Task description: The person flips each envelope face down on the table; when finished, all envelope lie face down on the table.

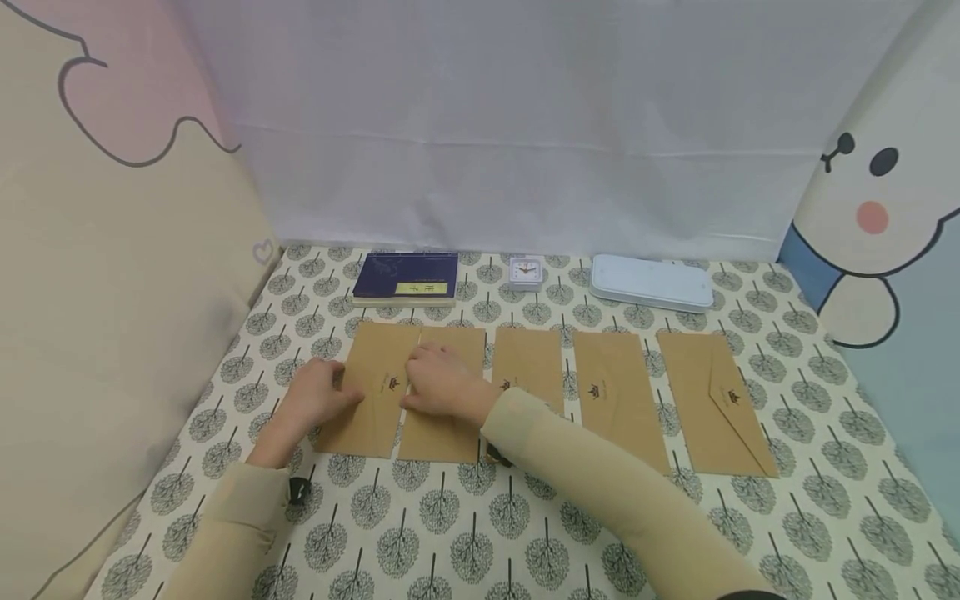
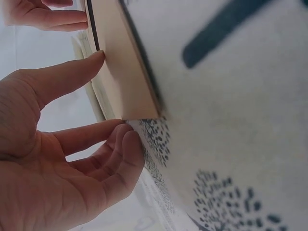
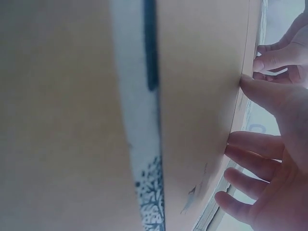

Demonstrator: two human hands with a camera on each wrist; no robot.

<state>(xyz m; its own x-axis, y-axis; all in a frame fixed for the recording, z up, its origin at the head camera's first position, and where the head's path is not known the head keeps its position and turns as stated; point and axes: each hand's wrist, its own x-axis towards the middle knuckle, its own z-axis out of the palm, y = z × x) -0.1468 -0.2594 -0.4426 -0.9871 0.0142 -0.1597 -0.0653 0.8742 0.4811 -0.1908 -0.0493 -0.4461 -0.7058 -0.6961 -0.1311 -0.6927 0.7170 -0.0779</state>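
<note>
Brown paper envelopes lie flat in a row on the tree-print cloth. At the left end is the leftmost envelope (image 1: 371, 417); my left hand (image 1: 313, 396) is at its left edge, thumb on its face. In the left wrist view the other fingers (image 2: 127, 159) are loosely bent by the envelope's edge. My right hand (image 1: 442, 385) rests over the second envelope (image 1: 442, 437), fingertips at the narrow seam between these two. The right wrist view shows its thumb and fingers (image 3: 257, 144) spread, tips touching paper.
Farther right lie a third envelope (image 1: 532, 358), partly under the right forearm, a fourth envelope (image 1: 615, 383) and a fifth envelope (image 1: 712, 400). Along the back are a dark blue book (image 1: 405, 271), a small white clock (image 1: 526, 273) and a pale blue case (image 1: 651, 282).
</note>
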